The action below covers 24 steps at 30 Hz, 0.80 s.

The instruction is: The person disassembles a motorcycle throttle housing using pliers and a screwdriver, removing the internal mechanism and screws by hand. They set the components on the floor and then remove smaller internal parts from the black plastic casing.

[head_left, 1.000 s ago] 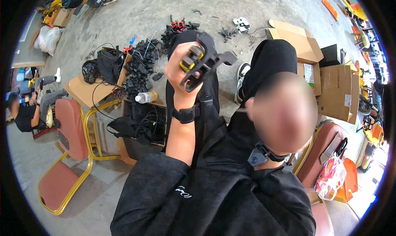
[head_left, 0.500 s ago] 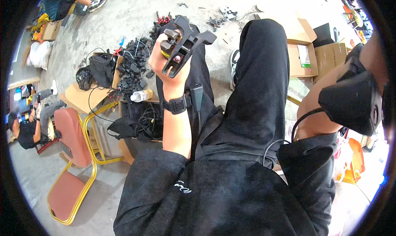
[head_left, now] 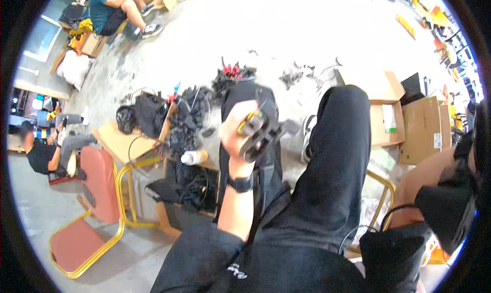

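My left hand is raised over my left knee, its fingers wrapped round a black plastic tool with forked arms, blocky metal-looking jaws and a bit of yellow. Motion blurs the tool, so its exact kind does not show. A black band circles my left wrist. On the right side my bent right arm rises towards the picture's edge, and the hand itself is out of sight. Beside that arm is a black device with a cable.
Left of my legs lie a heap of black parts, a white bottle and a box of cables. A red chair with gold legs stands nearby. Cardboard boxes are at right. Two people sit farther off.
The view has tipped up and shifted, so the scene sits lower and further right. My left hand, still gripping the black tool, has turned it, and its forked arms now point more to the right.
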Available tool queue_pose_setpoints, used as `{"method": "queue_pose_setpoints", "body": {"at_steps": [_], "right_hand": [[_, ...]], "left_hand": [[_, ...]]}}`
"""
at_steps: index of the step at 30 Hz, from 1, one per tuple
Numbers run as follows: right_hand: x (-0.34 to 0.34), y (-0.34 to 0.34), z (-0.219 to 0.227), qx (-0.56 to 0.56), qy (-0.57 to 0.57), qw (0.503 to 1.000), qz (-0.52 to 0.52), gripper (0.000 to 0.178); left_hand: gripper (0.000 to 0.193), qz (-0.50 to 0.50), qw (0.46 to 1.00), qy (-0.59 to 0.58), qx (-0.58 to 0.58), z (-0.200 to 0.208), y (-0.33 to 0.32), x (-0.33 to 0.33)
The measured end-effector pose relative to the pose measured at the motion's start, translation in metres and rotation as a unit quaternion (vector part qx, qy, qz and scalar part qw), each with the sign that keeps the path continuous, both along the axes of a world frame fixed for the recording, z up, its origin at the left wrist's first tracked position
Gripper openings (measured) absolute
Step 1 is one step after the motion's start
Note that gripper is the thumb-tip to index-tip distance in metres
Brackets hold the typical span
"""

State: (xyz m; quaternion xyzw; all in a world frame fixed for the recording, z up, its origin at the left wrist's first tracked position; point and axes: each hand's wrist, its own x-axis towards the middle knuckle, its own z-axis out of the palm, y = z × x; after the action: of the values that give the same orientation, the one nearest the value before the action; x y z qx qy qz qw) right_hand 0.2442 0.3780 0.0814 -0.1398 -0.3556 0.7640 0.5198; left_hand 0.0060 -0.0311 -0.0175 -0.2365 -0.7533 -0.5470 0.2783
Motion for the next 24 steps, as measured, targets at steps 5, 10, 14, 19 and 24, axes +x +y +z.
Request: {"method": "queue_pose_setpoints", "body": {"at_steps": [5,10,14,19,24], "right_hand": [[-0.004,-0.005,-0.003,-0.004,0.009,1.000,0.016,0.046],[-0.007,-0.001,0.012,0.000,-0.005,1.000,0.007,0.046],[0.013,0.000,0.005,-0.006,-0.001,1.000,0.007,0.045],[0.020,0.005,0.008,-0.005,-0.001,1.000,0.000,0.045],[0.025,0.007,0.002,-0.013,-0.001,1.000,0.005,0.044]], "left_hand": [[0.010,-0.032,0.987,-0.081,0.135,0.015,0.002,-0.001],[0.012,0.024,0.997,-0.060,0.030,0.028,0.008,-0.009],[0.019,0.007,1.000,-0.019,-0.003,0.019,0.010,-0.005],[0.019,0.015,0.999,-0.037,-0.033,0.035,0.004,0.006],[0.016,0.036,0.998,-0.034,-0.035,0.035,0.006,0.005]]}}
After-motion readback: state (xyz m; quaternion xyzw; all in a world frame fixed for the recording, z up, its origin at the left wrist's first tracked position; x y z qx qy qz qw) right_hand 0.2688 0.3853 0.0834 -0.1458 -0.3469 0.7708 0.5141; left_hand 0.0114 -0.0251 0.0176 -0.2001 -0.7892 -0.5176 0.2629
